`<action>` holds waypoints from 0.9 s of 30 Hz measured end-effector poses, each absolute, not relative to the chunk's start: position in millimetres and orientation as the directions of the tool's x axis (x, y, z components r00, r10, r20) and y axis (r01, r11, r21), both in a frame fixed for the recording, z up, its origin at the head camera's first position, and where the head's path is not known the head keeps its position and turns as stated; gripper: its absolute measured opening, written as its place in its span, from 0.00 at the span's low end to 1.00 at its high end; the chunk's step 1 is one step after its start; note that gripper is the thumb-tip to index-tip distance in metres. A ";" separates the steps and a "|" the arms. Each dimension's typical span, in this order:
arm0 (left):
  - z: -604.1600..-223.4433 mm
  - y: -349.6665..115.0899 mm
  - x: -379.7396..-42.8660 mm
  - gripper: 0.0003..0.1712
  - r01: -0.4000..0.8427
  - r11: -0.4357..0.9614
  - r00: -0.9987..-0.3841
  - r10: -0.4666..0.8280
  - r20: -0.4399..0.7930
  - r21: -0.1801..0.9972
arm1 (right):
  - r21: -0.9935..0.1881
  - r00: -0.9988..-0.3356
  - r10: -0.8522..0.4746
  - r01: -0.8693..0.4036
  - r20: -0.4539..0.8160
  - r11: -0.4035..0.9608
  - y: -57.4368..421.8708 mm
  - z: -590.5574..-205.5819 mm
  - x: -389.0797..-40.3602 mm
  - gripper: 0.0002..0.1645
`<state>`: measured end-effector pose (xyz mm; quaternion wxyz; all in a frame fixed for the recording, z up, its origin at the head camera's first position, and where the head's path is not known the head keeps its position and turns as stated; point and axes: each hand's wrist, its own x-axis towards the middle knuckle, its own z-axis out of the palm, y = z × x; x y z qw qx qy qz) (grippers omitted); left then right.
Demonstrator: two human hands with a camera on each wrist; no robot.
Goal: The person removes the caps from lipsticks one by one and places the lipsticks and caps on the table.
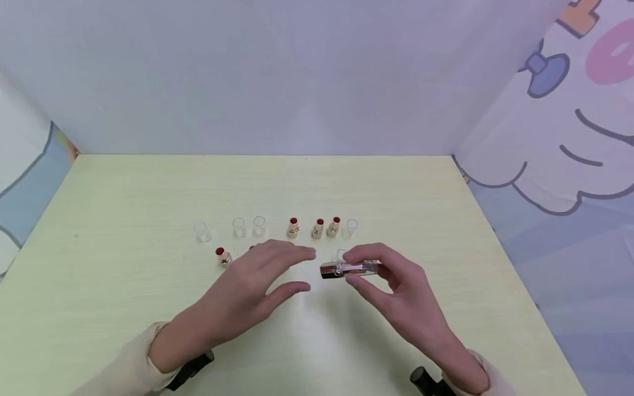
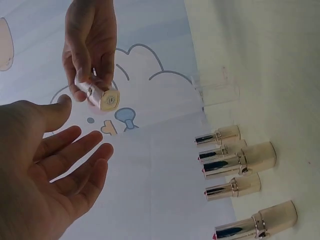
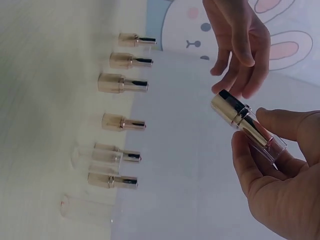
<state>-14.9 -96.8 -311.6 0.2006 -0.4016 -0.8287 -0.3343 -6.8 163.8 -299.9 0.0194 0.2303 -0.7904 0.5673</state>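
Observation:
My right hand (image 1: pixel 401 291) pinches a capped lipstick (image 1: pixel 333 269) between thumb and fingers, above the table. The lipstick lies nearly level, its gold base toward the left, and its clear cap (image 3: pixel 276 150) is within the right hand's grip. Just left of that base is my left hand (image 1: pixel 252 283), thumb and fingers spread apart and holding nothing. In the left wrist view the lipstick's pale round-cornered bottom faces the left palm. Behind the left hand an uncapped lipstick (image 1: pixel 224 257) stands upright, and another is mostly hidden by that hand.
Farther back stand three uncapped lipsticks with dark red tips, among them one gold tube (image 1: pixel 293 228). Clear caps stand to their left, such as this cap (image 1: pixel 202 232), and another cap (image 1: pixel 350 228) stands to their right. One more cap (image 1: pixel 340 254) shows partly behind the right fingers.

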 end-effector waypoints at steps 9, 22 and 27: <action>-320.9 -85.1 -13.4 0.22 0.806 0.431 -0.590 0.521 0.617 0.406 | -0.893 -0.853 -0.410 -0.419 0.323 0.168 143.6 -302.2 -7.7 0.17; -328.2 -86.4 -14.5 0.15 0.812 0.427 -0.574 0.464 0.674 0.398 | -0.916 -0.852 -0.440 -0.376 0.283 0.138 138.4 -308.0 -8.1 0.16; -329.7 -88.8 -15.0 0.15 0.810 0.428 -0.579 0.469 0.667 0.402 | -0.913 -0.851 -0.442 -0.380 0.283 0.148 138.9 -310.4 -8.9 0.17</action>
